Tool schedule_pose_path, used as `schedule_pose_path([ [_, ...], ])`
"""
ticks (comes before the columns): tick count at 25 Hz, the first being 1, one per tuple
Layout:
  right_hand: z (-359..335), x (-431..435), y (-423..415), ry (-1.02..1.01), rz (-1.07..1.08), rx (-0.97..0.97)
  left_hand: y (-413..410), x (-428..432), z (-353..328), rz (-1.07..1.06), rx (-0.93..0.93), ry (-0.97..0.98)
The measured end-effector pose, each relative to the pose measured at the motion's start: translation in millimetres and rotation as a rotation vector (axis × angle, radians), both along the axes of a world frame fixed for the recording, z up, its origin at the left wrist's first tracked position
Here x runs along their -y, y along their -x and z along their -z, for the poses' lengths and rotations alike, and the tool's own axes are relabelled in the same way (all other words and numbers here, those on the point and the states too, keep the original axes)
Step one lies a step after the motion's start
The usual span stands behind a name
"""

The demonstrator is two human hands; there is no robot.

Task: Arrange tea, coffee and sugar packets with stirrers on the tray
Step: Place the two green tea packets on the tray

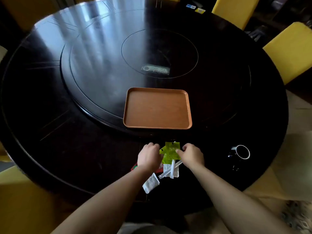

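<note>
forearms reach in from the near edge of the dark round worktop. nearest lies a white packet, apart from the rest, just near of the left wrist. a little farther, between the wrists, white wrapped stirrers cross over another white packet, and a red packet peeks out from under the left hand. beyond that, both hands work the green packets: the left hand's grip is curled at their left edge, though i cannot tell whether it really pinches one; the right hand has its grip narrowed on the right edge of a green packet, thumb and fingertip on it. to the right, well apart, a dark mug with a pale rim stands on the worktop. farther still sits the brown tray, bare, partly on the raised turntable.

nothing is on the tray yet, so the task looks barely begun. the risks, as i judge them: the green packets overlap, so lifting one could drag a neighbour along and drop it short of the tray; the stirrers are light and loosely crossed, and a wrist brushing them could scatter them toward the near edge; the turntable might turn if the tray is pushed when setting things down.
</note>
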State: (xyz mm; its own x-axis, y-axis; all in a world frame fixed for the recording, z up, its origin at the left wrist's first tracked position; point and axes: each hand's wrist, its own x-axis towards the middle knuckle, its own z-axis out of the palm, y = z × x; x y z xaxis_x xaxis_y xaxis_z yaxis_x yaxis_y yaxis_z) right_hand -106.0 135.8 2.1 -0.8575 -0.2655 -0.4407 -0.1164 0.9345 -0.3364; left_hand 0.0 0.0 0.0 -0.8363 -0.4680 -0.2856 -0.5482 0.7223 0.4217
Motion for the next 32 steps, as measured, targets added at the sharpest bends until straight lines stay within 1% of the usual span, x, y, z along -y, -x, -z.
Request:
schedule_pose_path([
  [4, -0.2, 6.8, -2.1, -0.086, 0.002, -0.047, 14.1, 3.2, 13.1, 0.040, 0.059, 0.017],
  [8, 8.1, 8.2, 1.7, -0.041, -0.036, -0.034, 26.0, 1.2, 23.8, 0.064, 0.090, 0.038],
  [13, 16.9, -17.5, 16.2, 0.129, 0.082, 0.104, 31.6, -1.2, 32.9, -0.098, 0.150, -0.026],
  [15, 20.2, -27.8, 21.9, 0.210, 0.092, 0.134, 33.8, -0.1, 29.7, -0.147, 0.149, -0.041],
  [18, 17.6, -35.7, 21.6, 0.379, 0.130, 0.165, 28.3, -1.2, 19.8, -0.245, 0.064, -0.128],
  [20, 11.4, -39.1, 18.9, 0.486, 0.166, 0.194, 17.4, -0.4, 7.0, -0.353, 0.009, -0.257],
  [23, -0.8, -38.4, 17.0, 0.602, 0.152, 0.211, -3.1, 4.7, -18.4, -0.530, -0.096, -0.517],
  [25, -12.9, -29.4, 20.0, 0.661, 0.132, 0.228, -13.4, 10.1, -42.2, -0.634, -0.214, -0.601],
  [27, -29.2, -12.5, 27.3, 0.737, 0.104, 0.230, -14.0, 21.2, -68.8, -0.715, -0.358, -0.617],
  [29, -44.4, 9.0, 38.0, 0.805, 0.076, 0.211, -4.2, 40.8, -91.0, -0.761, -0.467, -0.583],
  [31, -55.3, 32.8, 51.9, 0.826, 0.045, 0.187, 15.2, 69.6, -100.7, -0.768, -0.498, -0.480],
  [32, -58.6, 44.3, 59.4, 0.820, 0.034, 0.185, 26.7, 85.9, -99.8, -0.757, -0.485, -0.406],
])
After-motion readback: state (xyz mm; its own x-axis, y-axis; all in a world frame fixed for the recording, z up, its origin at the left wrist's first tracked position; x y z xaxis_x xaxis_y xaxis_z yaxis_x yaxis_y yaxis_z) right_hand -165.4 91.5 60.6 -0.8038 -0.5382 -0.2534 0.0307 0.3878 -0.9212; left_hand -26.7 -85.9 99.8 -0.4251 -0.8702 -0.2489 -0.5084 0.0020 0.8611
